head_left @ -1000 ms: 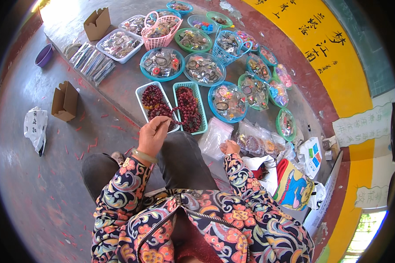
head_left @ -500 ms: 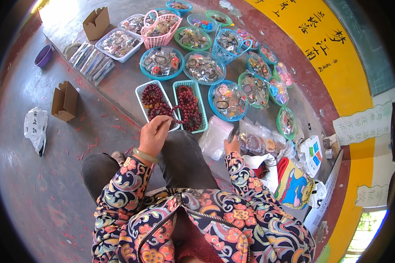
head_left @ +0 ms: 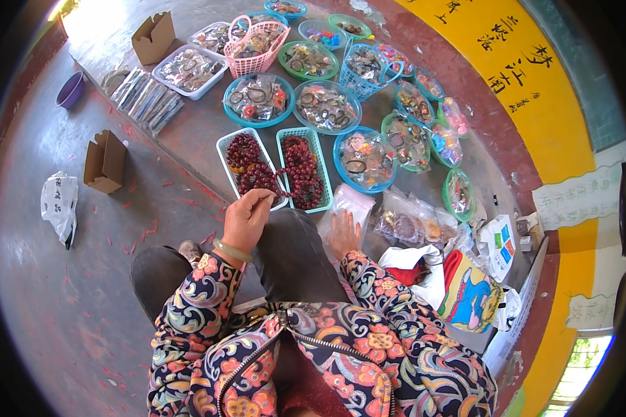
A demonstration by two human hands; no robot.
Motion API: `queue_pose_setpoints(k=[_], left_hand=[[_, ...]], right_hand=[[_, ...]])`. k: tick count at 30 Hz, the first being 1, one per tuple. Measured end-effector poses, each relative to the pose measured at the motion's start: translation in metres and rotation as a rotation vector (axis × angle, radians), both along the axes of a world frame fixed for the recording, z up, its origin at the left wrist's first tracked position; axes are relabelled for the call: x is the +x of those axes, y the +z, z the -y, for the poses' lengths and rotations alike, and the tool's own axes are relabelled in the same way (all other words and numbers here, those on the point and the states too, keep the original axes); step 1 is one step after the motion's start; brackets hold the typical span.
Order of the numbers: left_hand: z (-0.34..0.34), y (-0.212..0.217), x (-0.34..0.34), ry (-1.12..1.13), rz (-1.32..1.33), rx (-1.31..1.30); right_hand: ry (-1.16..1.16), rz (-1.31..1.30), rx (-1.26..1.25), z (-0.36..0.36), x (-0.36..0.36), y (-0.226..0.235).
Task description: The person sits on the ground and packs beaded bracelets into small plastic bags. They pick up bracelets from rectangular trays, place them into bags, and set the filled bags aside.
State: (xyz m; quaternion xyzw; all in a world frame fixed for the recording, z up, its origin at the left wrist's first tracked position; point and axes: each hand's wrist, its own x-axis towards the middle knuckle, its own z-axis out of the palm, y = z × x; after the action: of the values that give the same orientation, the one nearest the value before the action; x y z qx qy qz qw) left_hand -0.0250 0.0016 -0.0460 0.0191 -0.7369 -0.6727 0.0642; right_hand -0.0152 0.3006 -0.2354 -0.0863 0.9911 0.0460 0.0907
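A strand of dark red round beads hangs from the pinched grip of the left hand, just over the white slotted plastic tray of glossy bead bracelets. The right hand lies flat and released on a clear crinkled plastic bag. Compared with before, both hands have hardly moved.

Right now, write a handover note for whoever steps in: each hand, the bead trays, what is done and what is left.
Left hand: pinched shut on a thin dark cord at the near edge of the white tray of dark red beads.
Right hand: open, flat on a clear plastic bag by the knee.
Teal tray of dark red beads sits right beside the white one.
Done: both trays hold beads.
Left: the cord is not yet free of the tray.
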Motion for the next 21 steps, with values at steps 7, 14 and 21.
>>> queue_pose_setpoints(k=[7,14,21], left_hand=[[-0.005,-0.004,-0.003,-0.032,0.046,0.052],[-0.007,-0.005,-0.003,-0.034,0.041,0.008],[-0.009,-0.008,-0.004,-0.050,0.072,0.006]], right_hand=[[-0.034,0.037,-0.090,-0.008,-0.021,-0.001],[-0.115,0.050,-0.152,-0.004,-0.033,0.022],[-0.178,-0.120,-0.110,-0.017,-0.053,0.006]])
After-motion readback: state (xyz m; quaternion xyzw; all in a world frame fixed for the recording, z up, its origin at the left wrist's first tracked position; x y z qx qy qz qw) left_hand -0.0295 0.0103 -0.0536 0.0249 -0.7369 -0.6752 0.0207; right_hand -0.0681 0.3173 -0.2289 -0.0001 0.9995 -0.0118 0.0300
